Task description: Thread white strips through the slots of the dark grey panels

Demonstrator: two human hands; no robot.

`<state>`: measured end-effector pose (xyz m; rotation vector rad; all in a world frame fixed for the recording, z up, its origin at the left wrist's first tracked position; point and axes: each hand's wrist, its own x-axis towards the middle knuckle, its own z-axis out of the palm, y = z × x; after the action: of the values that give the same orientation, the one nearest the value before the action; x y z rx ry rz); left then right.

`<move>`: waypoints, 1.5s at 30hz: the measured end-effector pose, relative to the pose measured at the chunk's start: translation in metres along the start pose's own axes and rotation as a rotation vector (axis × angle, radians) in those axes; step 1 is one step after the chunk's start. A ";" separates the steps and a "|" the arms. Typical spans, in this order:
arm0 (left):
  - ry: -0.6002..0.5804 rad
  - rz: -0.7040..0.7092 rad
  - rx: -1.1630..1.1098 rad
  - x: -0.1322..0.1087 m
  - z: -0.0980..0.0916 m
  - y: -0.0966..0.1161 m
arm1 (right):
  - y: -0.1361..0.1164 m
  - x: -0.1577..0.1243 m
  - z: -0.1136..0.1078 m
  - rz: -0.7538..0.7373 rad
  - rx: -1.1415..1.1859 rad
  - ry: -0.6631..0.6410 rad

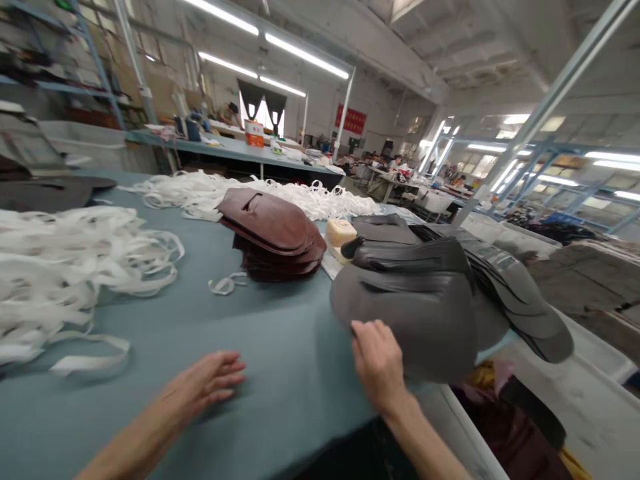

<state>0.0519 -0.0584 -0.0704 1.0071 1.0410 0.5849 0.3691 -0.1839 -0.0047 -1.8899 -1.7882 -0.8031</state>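
Right fingers (374, 335) gripping near edge of grey panel (425, 327), which lies just beyond them; edge caught, panel not yet clear of grey pile (525, 293); left fingers (230, 381) loosely spread, empty; brown stack (280, 230) ahead, untouched.

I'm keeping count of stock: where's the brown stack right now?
In the head view, the brown stack sits just left of centre on the table, left of the pale yellow block, with white strips behind.
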 end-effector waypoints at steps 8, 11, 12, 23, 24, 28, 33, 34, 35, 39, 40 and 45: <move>-0.012 -0.034 -0.014 -0.003 0.027 0.019 | -0.093 -0.067 0.028 -0.143 0.259 -0.017; -0.095 0.019 -0.002 0.006 0.058 0.019 | -0.091 -0.060 0.012 -0.123 0.339 -0.085; -0.115 0.035 -0.004 0.010 0.069 0.018 | -0.089 -0.057 0.004 -0.117 0.380 -0.138; -0.150 0.055 -0.025 0.014 0.079 0.017 | 0.029 -0.054 -0.006 0.228 0.109 -0.113; -0.155 0.052 -0.024 0.011 0.074 0.016 | 0.040 -0.053 -0.004 0.222 0.133 -0.132; -0.171 0.052 -0.037 0.001 0.053 0.009 | 0.062 -0.045 -0.008 0.089 0.318 -0.232; -0.114 0.078 -0.013 -0.013 0.027 0.003 | 0.063 -0.029 -0.013 0.267 0.473 -0.138; -0.088 0.082 0.002 -0.017 0.020 0.001 | 0.067 -0.023 -0.013 0.328 0.447 -0.081; -0.062 0.082 0.015 -0.021 0.011 -0.001 | 0.072 -0.016 -0.015 0.387 0.412 -0.017; 0.065 0.011 -0.008 -0.047 -0.036 -0.014 | 0.118 0.021 -0.026 0.669 0.264 0.265; 0.107 -0.023 -0.023 -0.057 -0.048 -0.018 | 0.133 0.030 -0.029 0.725 0.244 0.284; 0.230 -0.098 -0.081 -0.115 -0.081 -0.038 | 0.195 0.054 -0.030 0.827 0.301 0.031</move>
<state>-0.0716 -0.1351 -0.0673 0.8259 1.2526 0.6673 0.5590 -0.1802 0.0706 -2.1049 -0.8764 -0.2379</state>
